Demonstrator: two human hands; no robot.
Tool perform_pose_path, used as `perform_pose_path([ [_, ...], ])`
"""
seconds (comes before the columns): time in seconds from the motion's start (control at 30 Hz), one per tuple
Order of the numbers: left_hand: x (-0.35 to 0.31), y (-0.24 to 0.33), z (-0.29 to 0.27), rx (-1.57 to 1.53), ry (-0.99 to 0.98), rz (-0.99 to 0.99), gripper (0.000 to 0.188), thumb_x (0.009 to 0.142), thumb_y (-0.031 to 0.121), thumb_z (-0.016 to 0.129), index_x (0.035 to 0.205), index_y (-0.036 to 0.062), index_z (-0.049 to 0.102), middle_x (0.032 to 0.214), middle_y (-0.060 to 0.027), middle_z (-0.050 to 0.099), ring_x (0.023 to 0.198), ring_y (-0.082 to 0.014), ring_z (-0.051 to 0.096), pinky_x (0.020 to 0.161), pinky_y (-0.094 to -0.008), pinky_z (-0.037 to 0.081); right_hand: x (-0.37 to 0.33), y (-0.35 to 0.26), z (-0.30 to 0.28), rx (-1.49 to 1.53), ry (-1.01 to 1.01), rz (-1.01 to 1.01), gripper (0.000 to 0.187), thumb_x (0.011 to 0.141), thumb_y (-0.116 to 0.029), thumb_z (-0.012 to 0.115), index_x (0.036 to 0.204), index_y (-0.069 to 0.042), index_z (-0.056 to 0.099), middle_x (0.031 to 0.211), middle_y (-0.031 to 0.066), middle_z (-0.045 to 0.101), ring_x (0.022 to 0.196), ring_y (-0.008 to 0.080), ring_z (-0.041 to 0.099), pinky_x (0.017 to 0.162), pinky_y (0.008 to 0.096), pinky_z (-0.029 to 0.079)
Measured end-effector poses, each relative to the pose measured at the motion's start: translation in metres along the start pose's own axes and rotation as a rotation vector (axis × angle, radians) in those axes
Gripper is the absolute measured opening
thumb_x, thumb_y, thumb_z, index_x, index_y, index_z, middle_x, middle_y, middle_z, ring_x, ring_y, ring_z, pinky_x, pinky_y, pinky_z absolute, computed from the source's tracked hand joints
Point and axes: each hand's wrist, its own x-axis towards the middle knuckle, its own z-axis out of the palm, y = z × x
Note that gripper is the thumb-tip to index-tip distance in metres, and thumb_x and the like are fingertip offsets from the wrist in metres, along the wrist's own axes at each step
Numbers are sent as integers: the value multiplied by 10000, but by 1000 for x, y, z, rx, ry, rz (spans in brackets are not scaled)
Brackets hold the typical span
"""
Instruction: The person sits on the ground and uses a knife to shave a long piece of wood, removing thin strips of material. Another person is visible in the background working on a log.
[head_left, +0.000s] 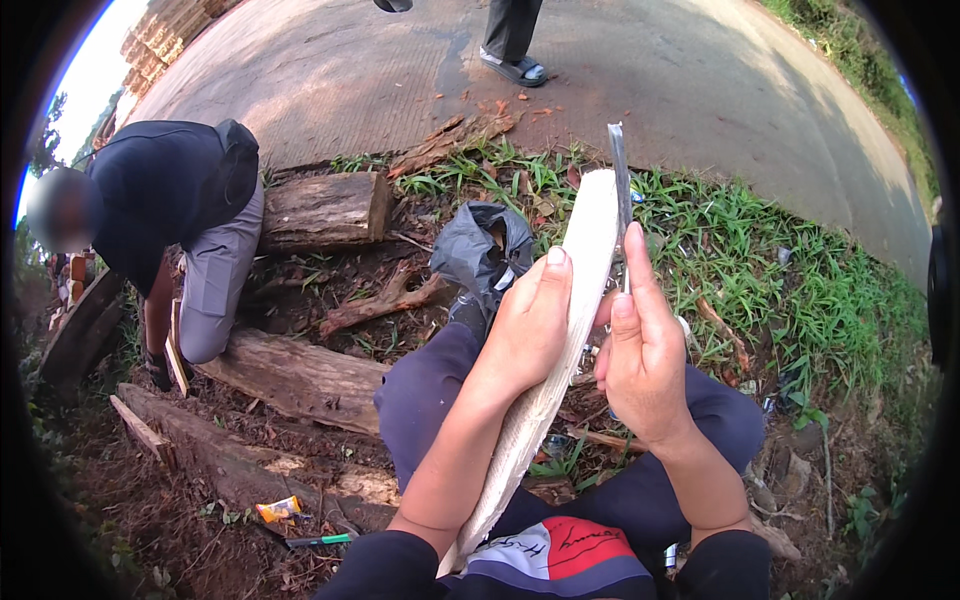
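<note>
A long pale strip of bare wood (592,222) slants up from my lap, its far end rounded. My left hand (527,325) is wrapped round it near the middle, thumb pointing up along the face. On the other side my right hand (645,365) grips a slim grey metal blade (621,175) with the index finger stretched along it. The blade stands upright beside the wood's right edge, its tip reaching beyond the wood's far end. Its handle is hidden in my fingers, so the exact kind of tool cannot be told.
Ahead lie a black plastic bag (484,248), a cut log (325,212) and grass (730,245). A crouching person (175,195) works at left; another person's sandalled foot (515,68) is on the road. A yellow packet (279,509) and green-handled tool (322,540) lie lower left.
</note>
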Motion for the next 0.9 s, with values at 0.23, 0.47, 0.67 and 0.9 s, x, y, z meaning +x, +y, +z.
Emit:
perform_pose_path([
  [0.23,5,15,-42,-59,26,-143,534,1082,447,266,1090,18,584,705,-19,526,535,-98,503,465,-264,438,-34,9,2,-43,-204,-63,541,1073,-176,392,1568,-52,210,846,36,557,497,34,463,454,189,434],
  [0.47,-2,18,-60,-102,102,-171,573,1040,541,324,942,28,559,581,-34,504,404,-136,491,390,-276,443,-25,-8,-34,1087,-162,310,408,986,-127,588,1334,-43,393,683,12,464,451,95,476,414,265,452],
  [0.67,4,17,-43,-95,72,-170,550,1035,543,349,916,49,558,566,-28,499,390,-129,491,370,-269,413,-27,-60,-76,1288,-545,-406,112,975,-95,594,937,-30,510,646,85,552,537,232,589,510,354,511],
  [0.9,-5,5,-48,-72,135,-163,505,1039,525,354,948,73,561,583,-10,492,380,-96,452,351,-233,374,-50,-86,-65,1283,-546,-386,105,970,-56,570,936,-115,650,960,33,746,987,238,655,879,486,452],
])
